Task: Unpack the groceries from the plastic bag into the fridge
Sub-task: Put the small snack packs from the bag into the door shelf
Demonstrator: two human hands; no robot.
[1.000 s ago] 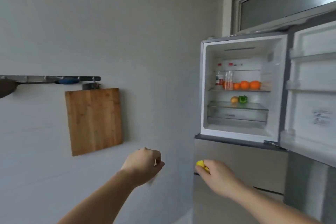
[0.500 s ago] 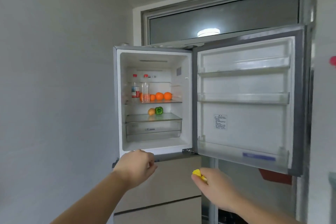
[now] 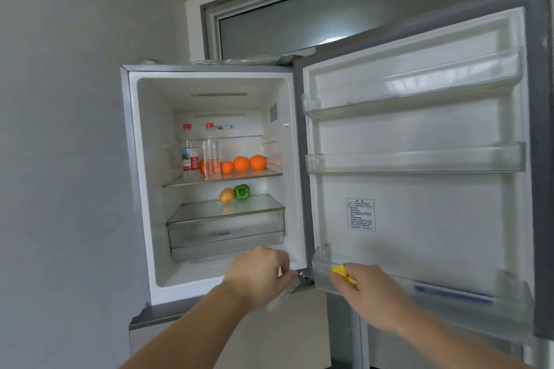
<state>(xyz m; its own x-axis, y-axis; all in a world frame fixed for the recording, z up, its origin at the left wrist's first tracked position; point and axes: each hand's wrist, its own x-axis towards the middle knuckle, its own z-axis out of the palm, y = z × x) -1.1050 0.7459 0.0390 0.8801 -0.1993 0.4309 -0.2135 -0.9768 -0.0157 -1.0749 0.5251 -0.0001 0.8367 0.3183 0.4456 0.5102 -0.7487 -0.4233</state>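
Observation:
The fridge [image 3: 132, 159] stands with its upper compartment open and its door [image 3: 419, 204] swung out to the right. My right hand [image 3: 371, 293] grips a small yellow item [image 3: 340, 270], mostly hidden by the fingers, in front of the left end of the lowest door bin [image 3: 449, 296]. My left hand [image 3: 260, 275] is curled in front of the compartment's lower right corner. It pinches a pale, blurred strip of thin plastic [image 3: 280, 301] that looks like the bag.
Two red-capped bottles [image 3: 189, 153] and several oranges [image 3: 241, 163] fill the middle shelf. A green pepper [image 3: 241, 191] and a brownish fruit [image 3: 227, 195] lie on the glass over the crisper drawer [image 3: 224, 231]. The upper door bins [image 3: 413, 159] hold nothing. A grey wall [image 3: 60, 159] is on the left.
The view has swung right and closer to the fridge, and the cutting board on the wall has left the frame. Both hands have risen to the compartment's bottom edge; the right still holds the yellow item.

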